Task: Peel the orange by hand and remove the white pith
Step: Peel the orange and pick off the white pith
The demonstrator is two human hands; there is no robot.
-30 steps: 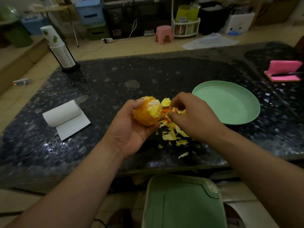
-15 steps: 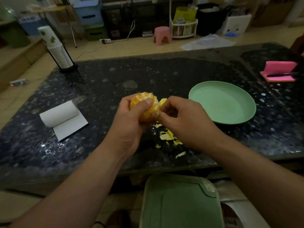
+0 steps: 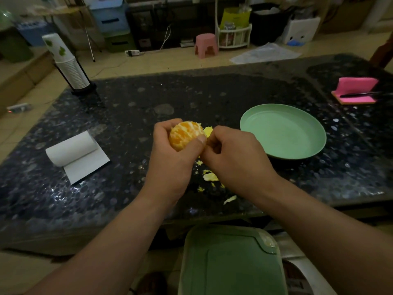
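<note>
Speckled dark counter (image 3: pixel 191 92), head view, dim light. Centre frame: my left hand (image 3: pixel 170 165) cups the orange (image 3: pixel 185 135), thumb curled over its mostly bare segments. My right hand (image 3: pixel 234 158) pinches a peel flap (image 3: pixel 208 131) at the fruit's right edge. Recommendation: pull low and slowly, rotate the fruit, then pick off pith strands. Scraps (image 3: pixel 209 177) lie below.

This is looking like a lived-in home, a kitchen-dining corner: a speckled dark stone counter (image 3: pixel 212 92) is carrying a green plate (image 3: pixel 282 130), a paper-towel roll (image 3: pixel 72 149), a sleeve of paper cups (image 3: pixel 72 69) and a pink sponge (image 3: pixel 359 84), while a pink plastic stool (image 3: pixel 206 44), storage boxes (image 3: pixel 108 17) and a power strip (image 3: pixel 132 52) are sitting on the tiled floor (image 3: pixel 159 62) behind.
</note>
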